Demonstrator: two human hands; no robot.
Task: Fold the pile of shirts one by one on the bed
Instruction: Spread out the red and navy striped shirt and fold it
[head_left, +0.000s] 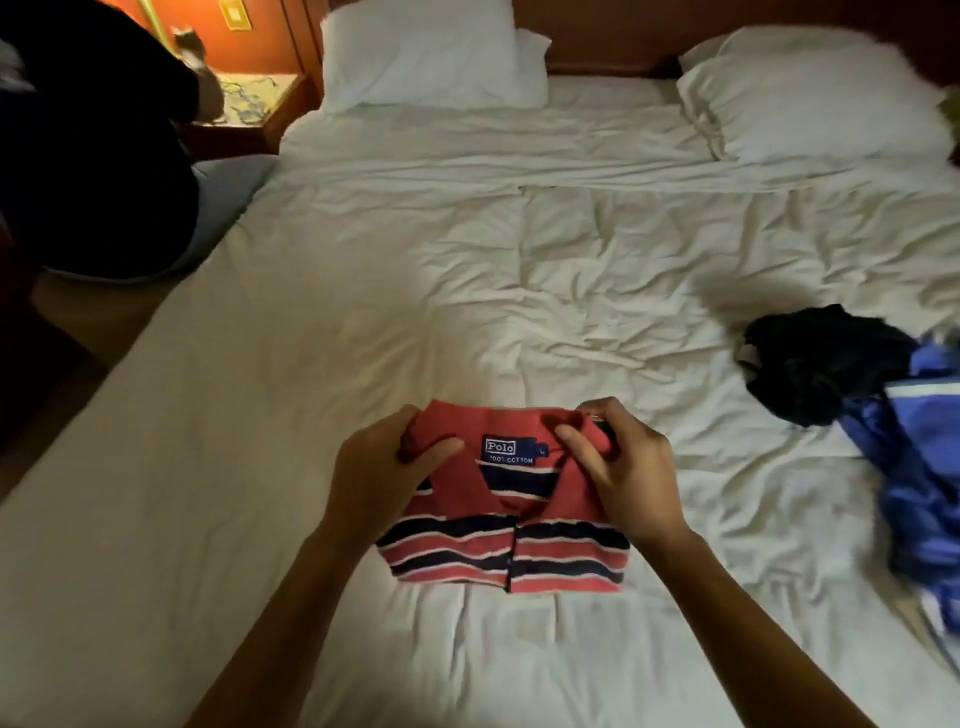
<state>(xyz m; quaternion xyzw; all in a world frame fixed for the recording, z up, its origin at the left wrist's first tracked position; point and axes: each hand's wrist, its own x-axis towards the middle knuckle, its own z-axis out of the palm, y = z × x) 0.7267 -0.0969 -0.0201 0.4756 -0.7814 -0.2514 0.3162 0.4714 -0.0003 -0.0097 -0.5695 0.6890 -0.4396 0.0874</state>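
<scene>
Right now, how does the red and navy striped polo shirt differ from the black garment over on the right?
The red and navy striped polo shirt lies folded flat and neat; the black garment sits crumpled in a heap. The left hand and right hand grip the polo's collar; nothing touches the black garment. Both rest on the white bed.

We're looking down a wide, rumpled white bed (363, 322), and right in front of us a red, navy and white striped polo shirt (498, 556) lies folded on it, collar and label facing up. Over at the right edge there's a loose heap, a black garment (810, 364) touching a blue garment (919, 467) with white stripes, well apart from the polo. Up at the head we've got a white pillow (426, 57) on the left and a second pillow (821, 93) on the right, and a person (93, 156) in dark clothes sits on the left edge.
</scene>
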